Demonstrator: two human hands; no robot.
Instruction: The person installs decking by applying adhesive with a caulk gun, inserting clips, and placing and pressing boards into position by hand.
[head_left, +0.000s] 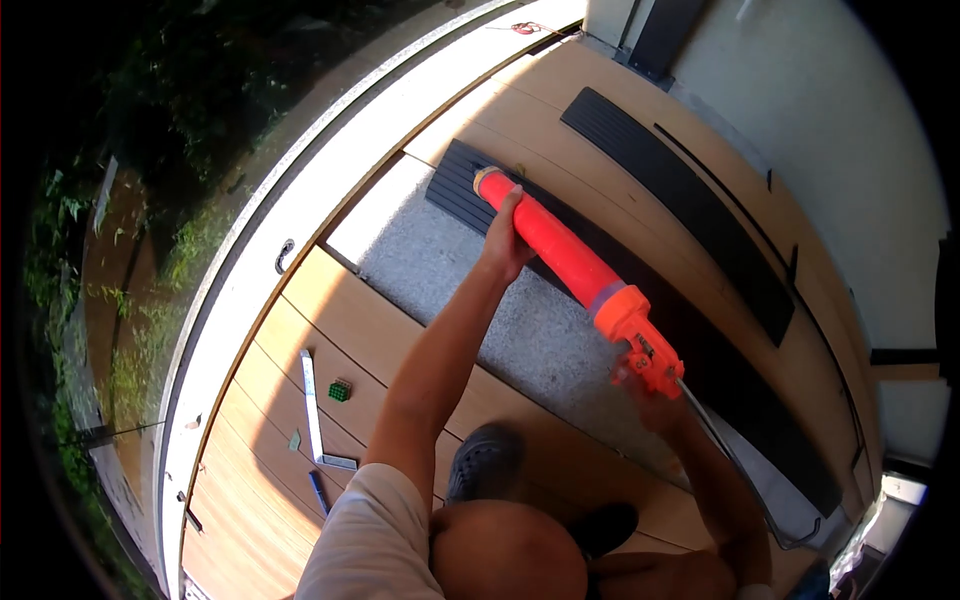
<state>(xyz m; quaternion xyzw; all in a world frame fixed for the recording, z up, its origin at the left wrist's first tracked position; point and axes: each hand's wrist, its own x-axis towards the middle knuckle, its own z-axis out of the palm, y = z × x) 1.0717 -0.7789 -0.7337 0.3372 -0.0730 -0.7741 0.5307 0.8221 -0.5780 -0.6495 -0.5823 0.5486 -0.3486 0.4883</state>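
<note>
An orange-red caulking gun (560, 248) lies diagonally across the middle of the view, its tan-ringed front end up and to the left. My left hand (508, 240) is wrapped round the barrel near that end. At the rear, my right hand (655, 402) grips the handle below the orange trigger housing; its fingers are partly hidden and blurred. A metal rod (715, 440) runs back from the gun past my right forearm. Beneath the gun lies a dark grooved board (462, 180), beside a bare concrete strip (420, 260).
Another dark grooved board (690, 215) rests on the wood-coloured decking (350, 300) near the wall (800, 130). To the left lie a metal square (312, 410), a small green block (340, 390) and a blue pen (318, 492). A pale kerb (250, 220) borders plants. My shoe (487, 462) stands on the decking.
</note>
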